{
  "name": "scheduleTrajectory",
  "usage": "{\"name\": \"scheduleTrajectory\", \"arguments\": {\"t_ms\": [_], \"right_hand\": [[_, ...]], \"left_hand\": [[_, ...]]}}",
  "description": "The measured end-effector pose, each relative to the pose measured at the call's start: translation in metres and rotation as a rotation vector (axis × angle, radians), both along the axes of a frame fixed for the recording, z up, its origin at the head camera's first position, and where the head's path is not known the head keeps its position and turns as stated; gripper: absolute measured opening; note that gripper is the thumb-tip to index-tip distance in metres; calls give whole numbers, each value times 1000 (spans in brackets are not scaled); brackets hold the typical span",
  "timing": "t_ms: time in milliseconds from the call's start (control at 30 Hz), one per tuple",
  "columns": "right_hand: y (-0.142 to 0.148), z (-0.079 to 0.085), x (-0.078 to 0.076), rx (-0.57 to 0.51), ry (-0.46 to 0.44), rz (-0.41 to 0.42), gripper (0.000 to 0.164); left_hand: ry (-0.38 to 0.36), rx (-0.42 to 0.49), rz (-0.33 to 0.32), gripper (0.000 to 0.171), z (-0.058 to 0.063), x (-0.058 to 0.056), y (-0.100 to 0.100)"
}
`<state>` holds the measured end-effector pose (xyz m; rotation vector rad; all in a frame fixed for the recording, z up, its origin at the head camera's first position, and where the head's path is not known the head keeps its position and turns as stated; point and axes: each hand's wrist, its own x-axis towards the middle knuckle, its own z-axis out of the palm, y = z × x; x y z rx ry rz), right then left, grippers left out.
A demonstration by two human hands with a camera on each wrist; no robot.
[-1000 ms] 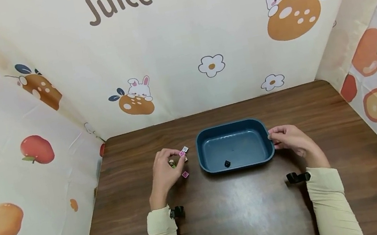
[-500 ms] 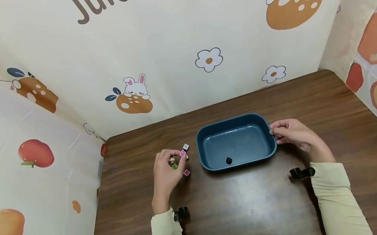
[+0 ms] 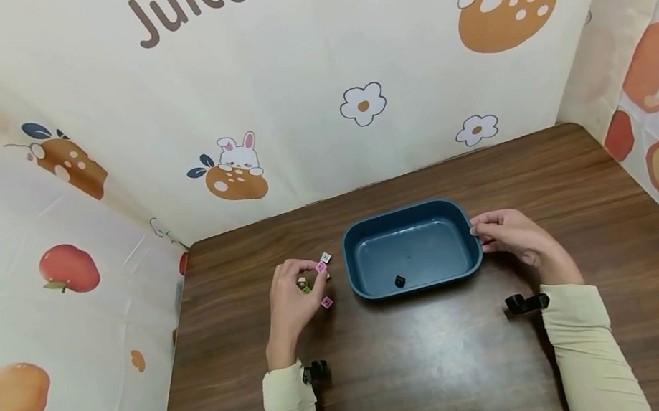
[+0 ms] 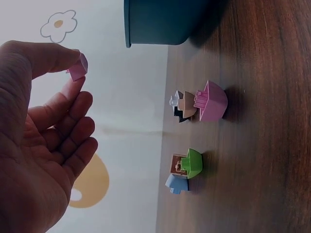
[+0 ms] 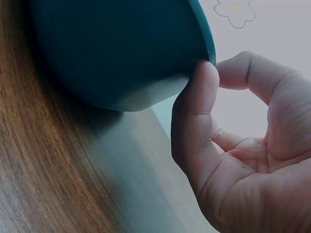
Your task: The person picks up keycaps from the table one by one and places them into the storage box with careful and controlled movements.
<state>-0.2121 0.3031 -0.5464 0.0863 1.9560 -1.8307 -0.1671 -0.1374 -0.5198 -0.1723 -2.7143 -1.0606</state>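
My left hand [image 3: 295, 302] pinches a small pink block with tapered sides [image 4: 79, 66] between thumb and index finger, raised above the table. Around and beneath it stand several similar small blocks, including a second pink block [image 4: 214, 102], a green block [image 4: 195, 163], a light blue block [image 4: 177, 184] and a white block [image 3: 326, 258]. To the right stands a dark blue rectangular tray [image 3: 419, 286], with a small black block [image 3: 400, 282] inside near its front wall. My right hand [image 3: 518, 238] pinches the tray's right rim between thumb and index finger.
The brown wooden table [image 3: 437, 376] reaches a back curtain [image 3: 295, 80] printed with rabbits and flowers. Fruit-printed cloths hang at the left and right sides. A black wrist camera [image 3: 316, 372] sits on the left wrist, another black wrist camera [image 3: 525, 303] on the right.
The head view has shifted slightly. Both hands keep their grips, with no clear movement relative to the tray or the blocks.
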Motion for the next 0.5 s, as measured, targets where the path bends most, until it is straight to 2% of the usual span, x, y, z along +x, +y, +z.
{"name": "scheduleTrajectory", "arguments": {"t_ms": [267, 500], "right_hand": [[4, -3, 7, -9, -1, 0, 23], [-1, -1, 3, -24, 10, -6, 18]], "left_hand": [[-20, -19, -11, 18, 0, -2, 3], [-6, -28, -19, 18, 5, -8, 3]]}}
